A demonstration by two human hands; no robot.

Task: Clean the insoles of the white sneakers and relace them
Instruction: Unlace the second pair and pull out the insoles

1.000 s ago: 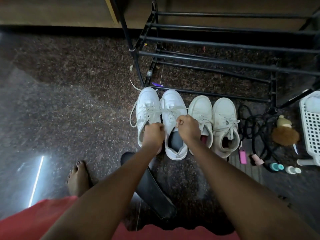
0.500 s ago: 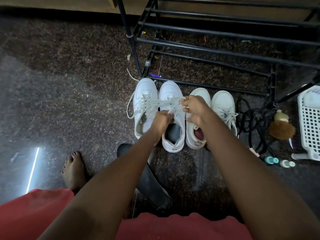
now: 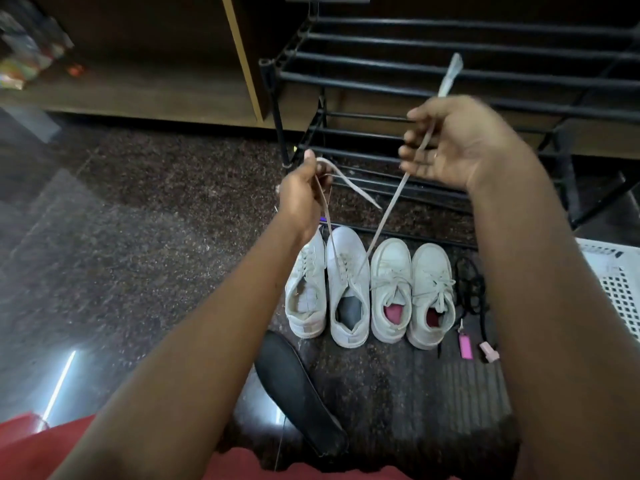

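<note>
Nearest, below both wrists, the black insole [image 3: 298,386] lies out on the floor [image 3: 138,271]. A knee or foot could land on it and dirty it (cleaned or not, can't tell).

Beyond it, under the hands, the sneaker [image 3: 348,285] stands on the floor w/ something dark in its opening. Its lace [image 3: 388,216] runs up from the eyelets in two strands. The left hand [image 3: 301,199] pinches one strand, a loose tail drooping off to its right. The right hand [image 3: 457,143], higher and further out, has its fingers curled round the other strand, the tip sticking up past the knuckles.

Risks, as I judge them:
- Nothing pins the shoe, so a hard upward tug could tip or drag it.
- An uneven pull could leave one end short or run the lace out of an eyelet.
- The right grip looks loose, so that strand may slip.

Around:
- The other sneaker [image 3: 306,289] touches it, below the left wrist.
- Below the right forearm is a cream pair [image 3: 391,265], tied, w/ pink linings, just beside; a slack end could snag there.
- Further right are a black cord [image 3: 469,289], a pink tag [image 3: 465,345] and a white basket [image 3: 620,282].
- Behind the hands is the black shoe rack [image 3: 450,77], its bars close to the right knuckles, where the raised tip could catch.
- A wooden shelf [image 3: 138,88] is farthest, beyond the left hand.
</note>
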